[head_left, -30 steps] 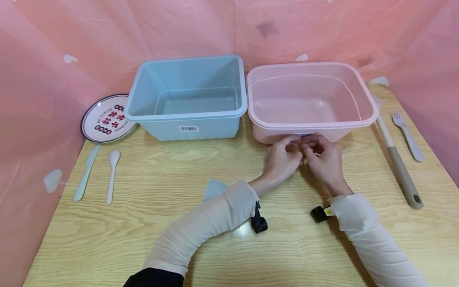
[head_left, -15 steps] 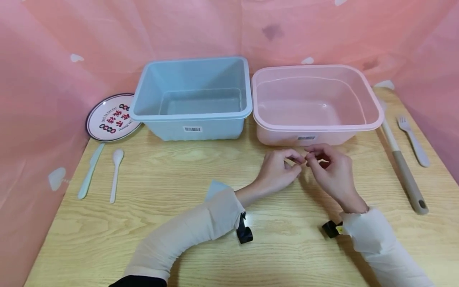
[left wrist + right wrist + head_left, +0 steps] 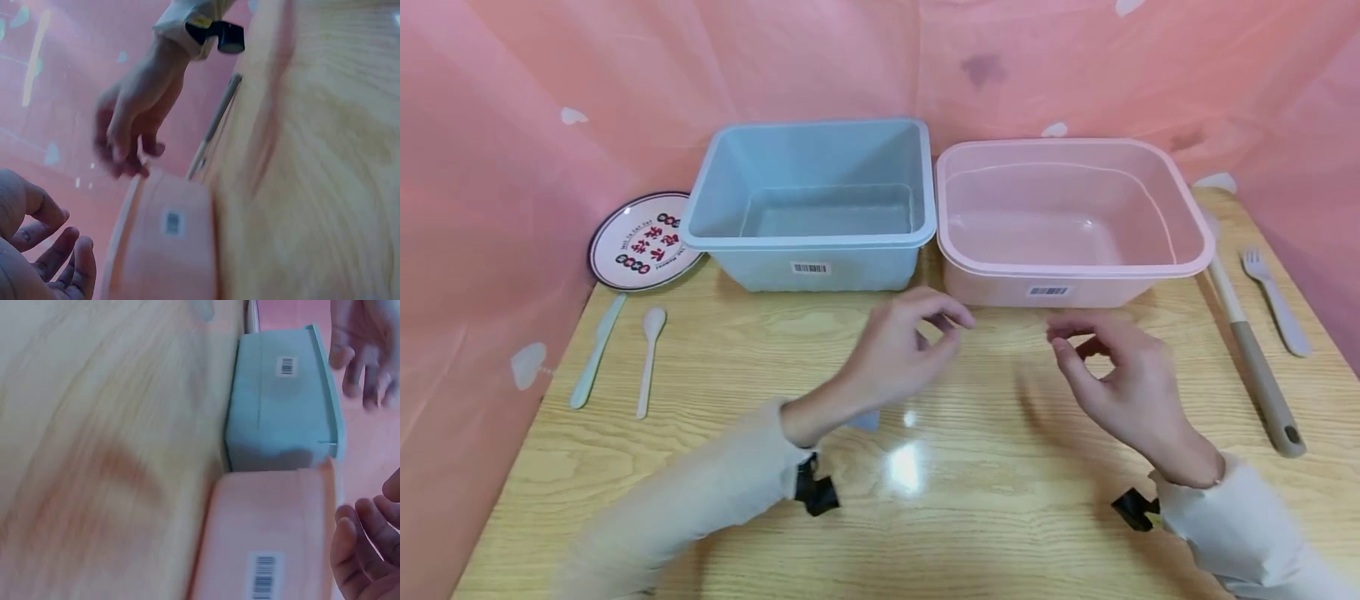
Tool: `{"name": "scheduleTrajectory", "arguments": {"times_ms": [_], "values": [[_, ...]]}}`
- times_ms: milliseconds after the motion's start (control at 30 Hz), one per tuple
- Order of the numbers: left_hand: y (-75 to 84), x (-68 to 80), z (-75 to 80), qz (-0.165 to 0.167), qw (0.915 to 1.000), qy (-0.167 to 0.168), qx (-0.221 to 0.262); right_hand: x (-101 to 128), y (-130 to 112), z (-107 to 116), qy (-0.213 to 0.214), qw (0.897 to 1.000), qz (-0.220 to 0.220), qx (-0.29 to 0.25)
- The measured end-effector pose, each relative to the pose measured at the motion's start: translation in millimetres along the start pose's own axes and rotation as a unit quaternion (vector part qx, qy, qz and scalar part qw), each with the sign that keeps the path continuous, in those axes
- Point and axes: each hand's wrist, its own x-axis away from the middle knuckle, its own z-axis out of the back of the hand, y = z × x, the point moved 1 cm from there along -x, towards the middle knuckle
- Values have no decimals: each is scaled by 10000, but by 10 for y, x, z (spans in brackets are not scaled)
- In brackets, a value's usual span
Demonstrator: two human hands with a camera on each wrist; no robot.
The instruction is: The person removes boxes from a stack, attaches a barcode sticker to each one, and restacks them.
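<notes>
Light wood-grain desk, pink sheeting walling it in at the back and both sides. Two tubs sit side by side at the back: blue tub on the left, pink tub on the right, rims just about touching, each with a barcode label facing the person. Left hand hovers over the desk just in front of the gap between the tubs, fingers loosely curled, thumb and forefinger near each other, holding nothing that shows. Right hand hangs in front of the pink tub, fingers relaxed and bent, also holding nothing. The hands are apart, bare wood between them. A pale blue scrap peeks out under the left wrist. Along the left edge: plate against the sheeting, then knife and spoon side by side. Along the right edge: spatula and fork, near the sheeting. Open wood runs across the whole near half of the desk.
</notes>
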Motion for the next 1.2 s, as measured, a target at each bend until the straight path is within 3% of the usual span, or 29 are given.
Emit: {"name": "scheduleTrajectory", "arguments": {"times_ms": [133,300,367,433,533,600,667,733,867,1000,1200], "values": [[19,129,424,-93,9976,647,-210,-44,44,206,336,9988,247,237],[-45,203,971,63,9842,1640,-667,-107,240,525,742,9956,-272,502],[-98,196,1179,286,9719,2103,-1019,-141,357,628,975,9925,-678,295],[-174,183,1371,570,9536,2588,-1429,-175,489,713,1302,9843,-1191,77],[-322,164,1614,1172,9221,3194,-1842,-226,693,824,1576,9611,-2266,72],[-440,154,1730,1558,9107,3378,-1793,-248,817,878,1536,9424,-2960,241],[-562,147,1812,1920,9099,3365,-1485,-267,931,915,1459,9274,-3439,181],[-684,149,1864,2277,9132,3185,-1131,-273,1033,934,1311,9196,-3704,-7],[-898,171,1916,2693,9207,2807,-309,-275,1199,931,867,9196,-3770,-679],[-1058,193,1915,2730,9263,2591,180,-305,1303,887,678,9146,-3715,-1444],[-1133,190,1855,2566,9326,2508,395,-349,1426,830,994,8890,-3769,-2403]]}}
